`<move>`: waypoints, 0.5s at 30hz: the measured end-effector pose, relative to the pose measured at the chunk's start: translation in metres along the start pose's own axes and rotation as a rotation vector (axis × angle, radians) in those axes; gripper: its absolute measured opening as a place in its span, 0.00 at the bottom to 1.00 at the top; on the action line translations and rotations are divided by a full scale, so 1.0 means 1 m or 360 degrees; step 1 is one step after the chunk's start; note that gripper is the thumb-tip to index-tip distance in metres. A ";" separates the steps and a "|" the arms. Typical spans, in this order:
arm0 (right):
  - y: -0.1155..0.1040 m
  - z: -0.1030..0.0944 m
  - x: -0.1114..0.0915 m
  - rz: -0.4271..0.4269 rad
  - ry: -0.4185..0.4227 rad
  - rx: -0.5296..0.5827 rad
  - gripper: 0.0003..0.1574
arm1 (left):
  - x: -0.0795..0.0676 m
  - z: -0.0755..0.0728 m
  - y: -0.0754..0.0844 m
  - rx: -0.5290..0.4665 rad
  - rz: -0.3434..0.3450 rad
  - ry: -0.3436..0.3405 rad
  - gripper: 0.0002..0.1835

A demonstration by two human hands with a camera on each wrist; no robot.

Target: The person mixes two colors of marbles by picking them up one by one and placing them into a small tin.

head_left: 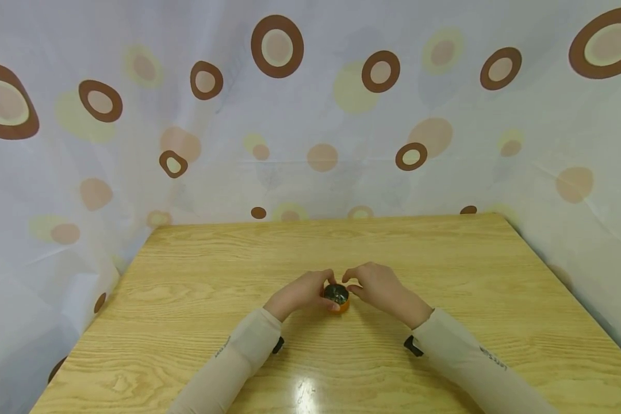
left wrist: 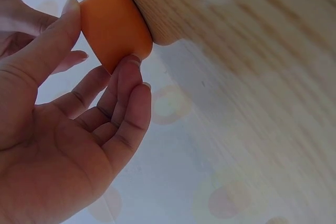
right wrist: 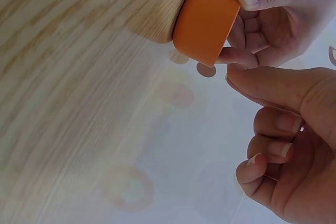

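Note:
A small round orange tub (head_left: 343,307) with a dark, glossy top stands on the wooden table. My left hand (head_left: 304,292) grips it at the near-left side, the thumb on the rim and the fingers around the far side. In the left wrist view the orange wall of the tub (left wrist: 115,27) shows between thumb and fingertips. Just right of the tub is my right hand (head_left: 380,287), its thumb and forefinger near the rim. In the right wrist view that hand (right wrist: 294,140) has its other fingers loosely curled and holds nothing.
The wooden table (head_left: 227,253) reaches back to a pale curtain (head_left: 310,115) with brown and beige spots, which also hangs at both sides. A dark wrist strap (head_left: 413,346) shows at the right sleeve.

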State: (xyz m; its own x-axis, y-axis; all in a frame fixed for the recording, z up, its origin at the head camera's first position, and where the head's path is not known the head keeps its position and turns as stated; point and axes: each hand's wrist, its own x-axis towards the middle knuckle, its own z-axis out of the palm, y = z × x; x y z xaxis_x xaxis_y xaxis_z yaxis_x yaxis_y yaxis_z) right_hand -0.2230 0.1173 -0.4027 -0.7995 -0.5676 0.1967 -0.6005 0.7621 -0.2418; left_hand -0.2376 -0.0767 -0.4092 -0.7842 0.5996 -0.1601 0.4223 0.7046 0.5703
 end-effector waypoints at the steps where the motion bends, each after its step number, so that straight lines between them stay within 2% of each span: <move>1: 0.000 0.000 0.000 0.0007 -0.0002 0.0003 0.08 | 0.000 0.000 0.000 0.0002 -0.0003 0.0001 0.23; 6: 0.001 -0.001 -0.001 0.0039 -0.0015 0.0013 0.08 | -0.001 -0.001 0.000 0.0008 -0.0011 0.0002 0.23; 15: 0.003 -0.001 -0.002 0.0019 -0.0010 0.0016 0.08 | 0.000 0.000 0.002 0.0057 0.0004 -0.0014 0.24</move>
State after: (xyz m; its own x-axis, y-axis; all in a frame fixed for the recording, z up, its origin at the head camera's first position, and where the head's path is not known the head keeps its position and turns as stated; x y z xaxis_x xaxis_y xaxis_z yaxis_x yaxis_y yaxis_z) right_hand -0.2230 0.1213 -0.4027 -0.8065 -0.5606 0.1880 -0.5912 0.7656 -0.2537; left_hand -0.2371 -0.0751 -0.4079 -0.7789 0.6048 -0.1659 0.4407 0.7160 0.5414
